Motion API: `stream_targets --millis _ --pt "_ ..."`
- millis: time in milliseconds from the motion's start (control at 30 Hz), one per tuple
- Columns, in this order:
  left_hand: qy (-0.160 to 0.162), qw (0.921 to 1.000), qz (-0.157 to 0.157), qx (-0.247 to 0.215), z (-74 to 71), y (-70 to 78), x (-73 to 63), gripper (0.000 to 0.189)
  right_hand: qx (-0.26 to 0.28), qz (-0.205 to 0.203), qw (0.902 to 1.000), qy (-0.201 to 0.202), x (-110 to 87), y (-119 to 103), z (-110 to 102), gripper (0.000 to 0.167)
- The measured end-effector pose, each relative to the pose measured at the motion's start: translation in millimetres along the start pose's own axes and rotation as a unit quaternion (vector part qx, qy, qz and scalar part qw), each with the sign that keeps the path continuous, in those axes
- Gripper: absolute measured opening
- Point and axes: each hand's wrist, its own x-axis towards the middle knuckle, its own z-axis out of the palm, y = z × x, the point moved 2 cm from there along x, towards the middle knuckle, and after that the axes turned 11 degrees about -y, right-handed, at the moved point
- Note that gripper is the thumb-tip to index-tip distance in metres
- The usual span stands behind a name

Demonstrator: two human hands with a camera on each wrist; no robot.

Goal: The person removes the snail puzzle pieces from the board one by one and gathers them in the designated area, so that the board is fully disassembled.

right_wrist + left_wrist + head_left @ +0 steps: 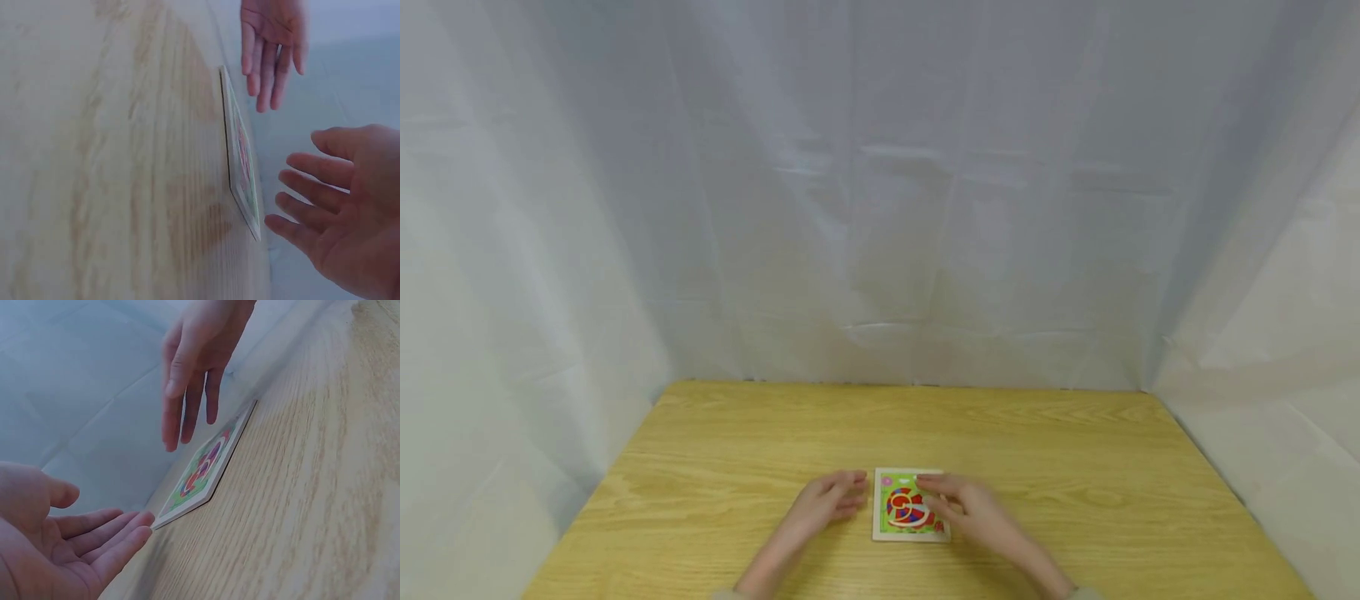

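Observation:
A small square picture puzzle board (913,537) with a pale wooden border lies flat on the table. Its green picture shows a red and blue snail-like figure with a raised cream spiral. At the board's left side is my left hand (830,502), fingers extended and fingertips close to the edge. My right hand (973,510) hovers over the right part of the board, its fingers spread and overlapping the picture in the head view. Both palms (53,556) face inward, and neither hand holds anything, as the right wrist view of the right hand (350,200) also shows.
The wood-grain table (737,450) extends around the board on all sides. White sheeting (880,208) hangs behind the table's far edge and along its left and right sides.

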Motion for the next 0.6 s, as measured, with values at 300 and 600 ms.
stream_targets --millis 300,600 --pt "0.019 0.9992 0.028 0.023 -2.5 2.7 9.4 0.046 -0.162 -0.006 0.9841 -0.074 0.2 -13 14 0.050" --pt "0.040 0.9789 0.054 0.193 -3.2 11.2 15.5 0.040 -0.238 -0.022 0.9641 -0.115 -3.1 -20 20 0.058"
